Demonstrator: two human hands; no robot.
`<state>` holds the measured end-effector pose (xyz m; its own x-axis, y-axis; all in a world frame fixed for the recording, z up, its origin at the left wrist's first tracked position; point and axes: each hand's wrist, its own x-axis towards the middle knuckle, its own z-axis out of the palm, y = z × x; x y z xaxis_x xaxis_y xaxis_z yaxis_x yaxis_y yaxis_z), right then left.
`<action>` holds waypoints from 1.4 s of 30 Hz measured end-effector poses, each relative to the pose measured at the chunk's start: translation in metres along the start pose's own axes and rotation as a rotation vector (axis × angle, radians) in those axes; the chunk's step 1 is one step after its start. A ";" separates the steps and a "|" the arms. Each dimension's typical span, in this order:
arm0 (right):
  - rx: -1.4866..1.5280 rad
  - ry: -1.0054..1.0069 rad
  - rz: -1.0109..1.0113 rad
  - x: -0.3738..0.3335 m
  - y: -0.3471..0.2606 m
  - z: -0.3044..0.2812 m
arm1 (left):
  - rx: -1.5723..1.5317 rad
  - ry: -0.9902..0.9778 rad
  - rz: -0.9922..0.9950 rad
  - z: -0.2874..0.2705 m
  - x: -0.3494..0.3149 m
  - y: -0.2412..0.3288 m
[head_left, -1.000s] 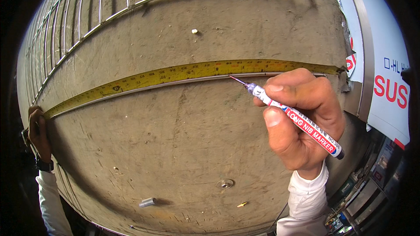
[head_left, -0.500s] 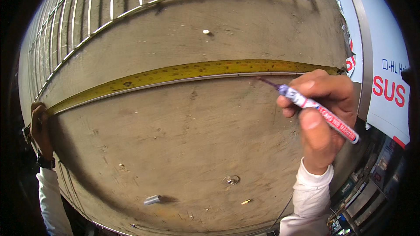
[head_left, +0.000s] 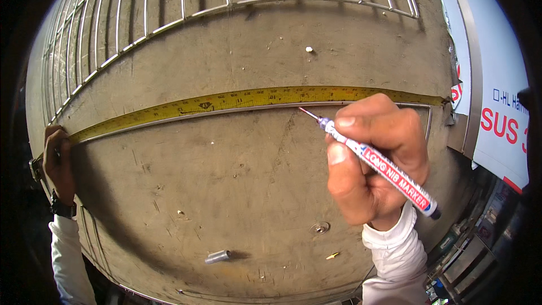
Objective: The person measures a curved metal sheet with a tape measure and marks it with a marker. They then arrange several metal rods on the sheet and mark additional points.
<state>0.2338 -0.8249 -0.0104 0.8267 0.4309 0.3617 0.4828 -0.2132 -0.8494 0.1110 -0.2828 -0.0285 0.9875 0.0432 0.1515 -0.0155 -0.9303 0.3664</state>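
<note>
A yellow tape measure (head_left: 243,99) is stretched across the brown work surface, its blade lying along a thin metal rod (head_left: 220,110). At the left end my left hand (head_left: 58,155) is closed around the tape, near its case. My right hand (head_left: 384,158) pinches a white and red long-nib marker (head_left: 389,175) between thumb and fingers. The marker is slanted, with its thin tip just below the rod near the middle; whether it touches the rod I cannot tell. The tape's far end reaches the right edge of the surface, beside a bend in the rod.
A welded metal rod grille (head_left: 231,3) lies along the far side. Near the front are a short grey tube (head_left: 218,257), a round metal disc (head_left: 320,227) and a small yellow piece (head_left: 332,255). A white printed sheet (head_left: 499,96) borders the right side.
My right hand has moved left along the rod with the marker, uncovering the rod's bent right end. My left hand keeps its hold on the tape. The view has shifted slightly.
</note>
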 end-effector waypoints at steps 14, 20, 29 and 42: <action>-0.053 -0.023 0.026 0.002 0.001 0.001 | 0.121 -0.024 -0.008 -0.009 -0.006 -0.012; -0.053 -0.014 0.060 0.003 -0.002 0.002 | 0.119 -0.027 -0.002 -0.009 -0.006 -0.016; 0.095 -0.025 0.128 0.001 -0.004 -0.009 | 0.082 -0.008 -0.017 -0.008 -0.007 -0.018; 0.098 -0.043 0.084 0.011 -0.006 0.024 | 0.061 -0.030 -0.002 -0.003 0.001 -0.001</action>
<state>0.2332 -0.7978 -0.0102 0.8489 0.4527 0.2727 0.3799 -0.1640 -0.9104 0.1110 -0.2809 -0.0258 0.9918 0.0353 0.1229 -0.0046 -0.9507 0.3100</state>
